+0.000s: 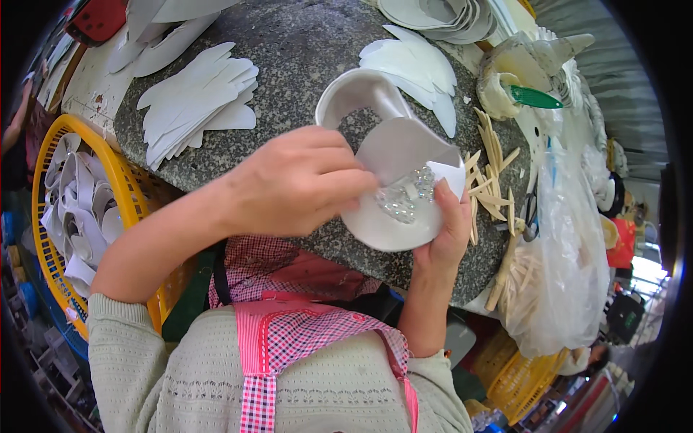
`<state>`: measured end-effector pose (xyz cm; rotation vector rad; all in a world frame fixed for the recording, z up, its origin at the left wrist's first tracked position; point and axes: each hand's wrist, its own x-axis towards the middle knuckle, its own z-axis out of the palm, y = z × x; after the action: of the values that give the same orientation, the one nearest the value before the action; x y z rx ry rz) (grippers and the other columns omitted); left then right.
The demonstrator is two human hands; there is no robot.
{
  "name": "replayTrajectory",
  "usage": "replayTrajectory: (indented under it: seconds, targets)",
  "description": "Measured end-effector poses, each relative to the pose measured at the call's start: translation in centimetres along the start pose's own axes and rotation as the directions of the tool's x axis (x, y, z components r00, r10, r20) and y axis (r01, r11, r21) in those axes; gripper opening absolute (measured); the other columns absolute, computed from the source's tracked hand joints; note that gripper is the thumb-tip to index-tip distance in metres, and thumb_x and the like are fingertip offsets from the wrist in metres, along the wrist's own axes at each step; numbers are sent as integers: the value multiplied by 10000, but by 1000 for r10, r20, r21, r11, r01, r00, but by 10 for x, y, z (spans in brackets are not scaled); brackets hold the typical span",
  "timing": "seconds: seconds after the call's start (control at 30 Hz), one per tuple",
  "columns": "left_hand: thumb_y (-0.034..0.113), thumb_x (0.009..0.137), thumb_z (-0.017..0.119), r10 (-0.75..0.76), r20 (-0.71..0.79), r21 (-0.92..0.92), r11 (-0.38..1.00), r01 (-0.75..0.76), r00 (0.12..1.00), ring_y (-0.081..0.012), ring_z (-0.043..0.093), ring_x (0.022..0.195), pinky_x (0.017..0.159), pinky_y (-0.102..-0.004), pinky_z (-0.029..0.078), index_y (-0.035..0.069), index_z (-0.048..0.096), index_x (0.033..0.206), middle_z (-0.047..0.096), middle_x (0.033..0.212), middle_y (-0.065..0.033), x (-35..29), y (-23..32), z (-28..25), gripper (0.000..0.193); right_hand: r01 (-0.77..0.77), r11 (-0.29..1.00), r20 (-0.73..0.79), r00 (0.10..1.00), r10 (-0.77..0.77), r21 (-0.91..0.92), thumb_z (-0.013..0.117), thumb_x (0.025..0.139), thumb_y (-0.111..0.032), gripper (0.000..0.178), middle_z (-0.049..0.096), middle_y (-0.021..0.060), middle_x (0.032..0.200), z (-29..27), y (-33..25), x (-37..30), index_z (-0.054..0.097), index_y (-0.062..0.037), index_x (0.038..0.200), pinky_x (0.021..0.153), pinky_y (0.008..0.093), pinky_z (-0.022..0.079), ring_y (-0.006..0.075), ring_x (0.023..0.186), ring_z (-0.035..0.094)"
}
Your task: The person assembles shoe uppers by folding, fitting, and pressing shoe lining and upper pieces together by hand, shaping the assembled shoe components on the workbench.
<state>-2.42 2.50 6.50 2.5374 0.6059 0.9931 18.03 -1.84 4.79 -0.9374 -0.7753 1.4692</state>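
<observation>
A satiny off-white shoe upper [397, 148], with a loop-shaped back part and a rounded front, is held just above the speckled stone tabletop [296, 43]. A cluster of clear sparkling rhinestones [398, 206] sits on its front. My right hand [446, 227] grips the upper's right edge, thumb on top beside a small white flap; its other fingers are hidden underneath. My left hand [299, 180] is closed, fingertips at the left side of the rhinestones. Whatever the fingertips pinch, if anything, is hidden.
Stacks of white cut pieces lie at the left [195, 97] and far right [415, 65]. Pale wooden sticks [491, 177] lie scattered right, near a crusted pot [502, 90], green-handled brush [536, 97] and plastic bag [567, 274]. A yellow basket [123, 169] of white pieces stands left.
</observation>
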Motion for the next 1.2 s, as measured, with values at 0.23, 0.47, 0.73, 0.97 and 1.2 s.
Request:
replayTrajectory:
  seconds: [0.23, 0.47, 0.73, 0.97, 1.2]
  targets:
    - [138, 696, 691, -145, 108, -82, 985, 154, 984, -208, 551, 754, 689, -315, 394, 47, 652, 920, 582, 797, -24, -6, 11, 9, 245, 183, 944, -82, 983, -166, 276, 551, 793, -55, 420, 566, 210, 1097, -5, 17, -6, 442, 67, 1179, 880, 421, 487, 303, 985, 597]
    - [143, 630, 725, -87, 79, -63, 994, 92, 993, -245, 557, 816, 834, -415, 416, 49, 639, 843, 580, 859, -75, -1, 5, 7, 249, 326, 939, -183, 922, -342, -112, 656, 765, -55, 299, 577, 59, 910, 1, 18, -7, 508, 8, 1017, 734, 229, 450, 88, 766, 543]
    - [282, 666, 734, -465, 628, -184, 690, 699, 624, -247, 552, 629, 706, -359, 417, 75, 635, 745, 575, 673, -39, 17, 9, -1, 242, 310, 944, -217, 934, -282, 107, 622, 774, -47, 317, 591, 105, 954, 7, 22, -11, 501, 28, 1057, 768, 306, 506, 170, 830, 605]
    - [284, 621, 765, -15, -275, 226, 971, 79, 961, -226, 579, 694, 831, -362, 418, 86, 631, 730, 587, 683, -21, -12, 18, 20, 264, 265, 962, -210, 946, -247, 63, 589, 793, -23, 280, 602, 113, 973, 17, 19, -10, 516, 34, 1057, 766, 301, 504, 162, 841, 607]
    - [99, 698, 729, -714, -446, -716, 646, 264, 540, -212, 594, 691, 663, -299, 486, 14, 593, 798, 611, 785, -115, -5, 10, 11, 189, 197, 931, -269, 956, -114, 308, 574, 794, -45, 386, 581, 139, 1047, 4, 19, -10, 464, 27, 1156, 822, 356, 506, 236, 918, 607]
